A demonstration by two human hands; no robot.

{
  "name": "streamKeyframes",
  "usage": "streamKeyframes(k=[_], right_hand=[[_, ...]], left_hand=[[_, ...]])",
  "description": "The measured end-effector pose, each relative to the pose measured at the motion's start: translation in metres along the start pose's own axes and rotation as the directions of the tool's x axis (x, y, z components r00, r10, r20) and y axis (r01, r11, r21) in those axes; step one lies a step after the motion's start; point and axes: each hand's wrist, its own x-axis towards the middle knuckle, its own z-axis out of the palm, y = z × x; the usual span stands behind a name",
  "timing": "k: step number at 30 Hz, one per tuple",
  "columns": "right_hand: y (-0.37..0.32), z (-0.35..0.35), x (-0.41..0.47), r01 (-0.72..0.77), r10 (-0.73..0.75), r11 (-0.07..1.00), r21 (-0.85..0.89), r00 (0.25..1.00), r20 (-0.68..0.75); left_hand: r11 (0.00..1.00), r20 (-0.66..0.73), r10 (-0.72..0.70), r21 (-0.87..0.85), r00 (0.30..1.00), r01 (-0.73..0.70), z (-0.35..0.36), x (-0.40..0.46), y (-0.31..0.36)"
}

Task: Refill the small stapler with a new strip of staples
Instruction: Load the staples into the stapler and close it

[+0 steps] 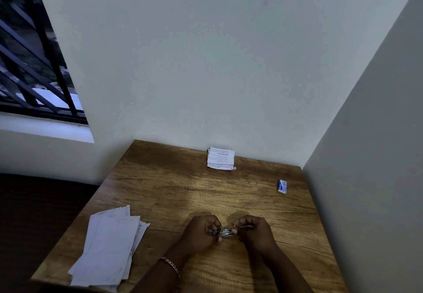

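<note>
A small metal stapler (pixel 225 232) is held just above the wooden table (pixel 183 196), near its front edge. My left hand (pixel 201 233) grips its left end. My right hand (pixel 254 232) pinches its right end, with a thin silvery piece showing between the fingertips; I cannot tell whether it is a staple strip or part of the stapler. Fingers hide most of the stapler. A small blue and white staple box (pixel 282 186) lies at the right side of the table, close to the wall.
Several loose white paper sheets (pixel 107 247) are stacked at the front left of the table. A small stack of printed cards (pixel 220 158) sits at the back by the wall. Walls close in the table at the back and right.
</note>
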Motion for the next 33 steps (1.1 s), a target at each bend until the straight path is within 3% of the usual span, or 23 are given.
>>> streamKeyframes(k=[4, 12, 19, 24, 33], right_hand=[[0.001, -0.002, -0.003, 0.005, -0.005, 1.0, -0.017, 1.0, 0.027], [-0.003, 0.002, -0.002, 0.186, -0.178, 0.941, -0.281, 0.983, 0.054], [0.006, 0.011, 0.002, 0.265, -0.27, 0.907, -0.326, 0.962, 0.03], [0.017, 0.014, 0.005, 0.192, -0.196, 0.954, -0.228, 0.981, 0.006], [0.029, 0.012, 0.012, 0.258, -0.254, 0.963, -0.073, 0.966, 0.054]], left_hand=[[1.0, -0.001, 0.012, -0.004, 1.0, -0.012, 0.001, 0.002, -0.002], [1.0, 0.003, 0.02, -0.012, 1.0, -0.02, 0.002, 0.005, -0.004], [1.0, -0.009, -0.006, -0.031, 1.0, 0.006, 0.001, 0.002, -0.003], [0.999, 0.001, -0.021, -0.034, 1.0, 0.021, 0.001, 0.001, -0.002], [1.0, -0.009, -0.005, -0.029, 1.0, 0.005, -0.001, 0.0, 0.001]])
